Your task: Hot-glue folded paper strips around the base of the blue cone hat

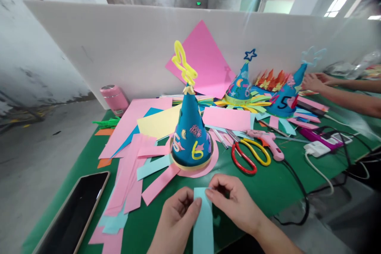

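Observation:
A light blue paper strip (203, 226) is pinched near its top end between my two hands at the table's front edge. My left hand (178, 216) grips its left side, thumb on the front face. On the upper right corner, my right hand (233, 202) closes thumb and fingers. Just beyond them stands a blue cone party hat (190, 127) with numbers, stickers and a yellow pipe-cleaner topper. Pink and light blue strips fan out from the hat's left side, above a round pink paper base (214, 154).
Scissors (248, 152) with red and yellow handles lie beside a pink glue gun (268, 141). A phone (76, 210), loose pink strips (127, 178) and a pink bottle (114, 99) are at left. Right: finished-looking hats (284, 95), a power strip (323, 139), cables, another person's hands (315, 81).

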Demonstrator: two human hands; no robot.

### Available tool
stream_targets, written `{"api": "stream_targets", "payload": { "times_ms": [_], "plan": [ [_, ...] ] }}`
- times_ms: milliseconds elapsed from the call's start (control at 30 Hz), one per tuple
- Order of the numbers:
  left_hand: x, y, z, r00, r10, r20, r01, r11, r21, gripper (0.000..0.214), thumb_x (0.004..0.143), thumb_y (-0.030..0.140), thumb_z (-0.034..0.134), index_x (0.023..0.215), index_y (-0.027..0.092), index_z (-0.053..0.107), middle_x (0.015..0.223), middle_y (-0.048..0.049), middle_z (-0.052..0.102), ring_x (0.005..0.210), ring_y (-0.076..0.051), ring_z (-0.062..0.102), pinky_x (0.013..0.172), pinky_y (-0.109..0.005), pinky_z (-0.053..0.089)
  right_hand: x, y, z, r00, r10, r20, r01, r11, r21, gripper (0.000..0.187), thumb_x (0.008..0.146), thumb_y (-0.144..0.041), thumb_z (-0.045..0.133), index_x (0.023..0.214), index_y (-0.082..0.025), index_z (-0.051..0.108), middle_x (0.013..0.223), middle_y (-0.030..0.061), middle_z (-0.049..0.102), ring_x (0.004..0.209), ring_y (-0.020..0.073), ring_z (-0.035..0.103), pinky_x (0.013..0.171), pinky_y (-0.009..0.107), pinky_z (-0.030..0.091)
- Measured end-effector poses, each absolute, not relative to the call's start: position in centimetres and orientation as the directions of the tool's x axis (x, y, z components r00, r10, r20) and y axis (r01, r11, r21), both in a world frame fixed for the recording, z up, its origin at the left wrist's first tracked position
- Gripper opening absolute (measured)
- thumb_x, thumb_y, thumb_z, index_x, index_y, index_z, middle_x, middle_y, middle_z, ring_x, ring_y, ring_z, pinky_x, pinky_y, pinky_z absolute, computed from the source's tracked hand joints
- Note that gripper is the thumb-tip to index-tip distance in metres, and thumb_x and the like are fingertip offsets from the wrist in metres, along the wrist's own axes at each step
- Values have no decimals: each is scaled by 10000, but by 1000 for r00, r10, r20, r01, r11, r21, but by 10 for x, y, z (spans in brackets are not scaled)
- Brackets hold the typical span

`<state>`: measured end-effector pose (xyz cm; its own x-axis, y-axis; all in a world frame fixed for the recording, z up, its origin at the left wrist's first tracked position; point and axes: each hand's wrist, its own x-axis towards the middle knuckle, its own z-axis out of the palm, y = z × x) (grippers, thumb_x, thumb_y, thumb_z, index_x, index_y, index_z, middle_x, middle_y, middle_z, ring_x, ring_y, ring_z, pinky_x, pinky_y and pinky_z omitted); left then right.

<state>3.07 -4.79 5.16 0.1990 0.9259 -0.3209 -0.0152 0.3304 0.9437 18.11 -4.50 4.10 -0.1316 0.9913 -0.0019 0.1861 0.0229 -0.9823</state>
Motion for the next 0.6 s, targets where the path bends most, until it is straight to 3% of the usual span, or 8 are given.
{"api": "stream_targets", "payload": {
  "times_ms": [100, 167, 233, 333, 400, 467, 600],
  "plan": [
    [26, -38, 45, 150, 954, -260, 38, 257, 966, 320, 662, 394, 641, 565, 164, 442, 550, 60, 323, 518, -76, 280, 466, -171, 274, 207, -38, 37, 24, 999, 44, 258, 36, -965, 242, 806, -327, 486, 625, -167, 478, 546, -42, 392, 509, 79, 359, 466, 202, 305],
    [23, -32, 41, 130, 973, -191, 96, 179, 979, 282, 681, 376, 620, 577, 163, 468, 555, 55, 344, 524, -81, 301, 476, -173, 285, 238, -33, 32, 166, 978, 124, 403, 47, -914, 228, 809, -347, 483, 660, -177, 510, 577, -25, 442, 535, 99, 405, 488, 218, 335],
    [20, -28, 36, 124, 986, -113, 164, 92, 982, 243, 701, 351, 598, 588, 167, 486, 565, 47, 374, 537, -91, 337, 492, -179, 307, 277, -27, 26, 332, 914, 234, 574, 1, -819, 172, 787, -359, 509, 793, -194, 556, 721, 17, 557, 644, 145, 501, 582, 263, 398],
    [15, -25, 27, 160, 987, -15, 272, -29, 962, 195, 736, 311, 552, 610, 174, 491, 579, 36, 397, 559, -108, 382, 521, -192, 345, 334, -18, 14, 447, 847, 289, 770, -200, -605, 303, 739, -374, 540, 974, -183, 538, 910, 97, 601, 767, 213, 559, 639, 319, 429],
    [12, -26, 20, 228, 973, 27, 334, -104, 937, 192, 777, 284, 494, 619, 176, 478, 576, 32, 395, 548, -109, 388, 518, -200, 353, 361, -13, 5, 448, 856, 258, 800, -254, -544, 349, 687, -350, 600, 959, -136, 558, 976, 169, 594, 847, 266, 556, 678, 353, 423],
    [9, -26, 14, 306, 948, 86, 376, -203, 904, 192, 803, 251, 449, 625, 180, 457, 580, 24, 412, 537, -107, 397, 512, -207, 351, 379, -8, -1, 439, 880, 182, 833, -323, -450, 375, 682, -343, 602, 988, -133, 551, 1001, 173, 600, 820, 251, 579, 659, 337, 429],
    [7, -27, 5, 401, 883, 244, 439, -419, 795, 140, 786, 163, 441, 649, 187, 448, 596, 5, 469, 568, -120, 445, 558, -235, 369, 393, 1, -8, 499, 867, -14, 791, -461, -401, 365, 692, -296, 599, 999, -106, 544, 934, 178, 632, 683, 196, 600, 599, 302, 428]
  ]
}}
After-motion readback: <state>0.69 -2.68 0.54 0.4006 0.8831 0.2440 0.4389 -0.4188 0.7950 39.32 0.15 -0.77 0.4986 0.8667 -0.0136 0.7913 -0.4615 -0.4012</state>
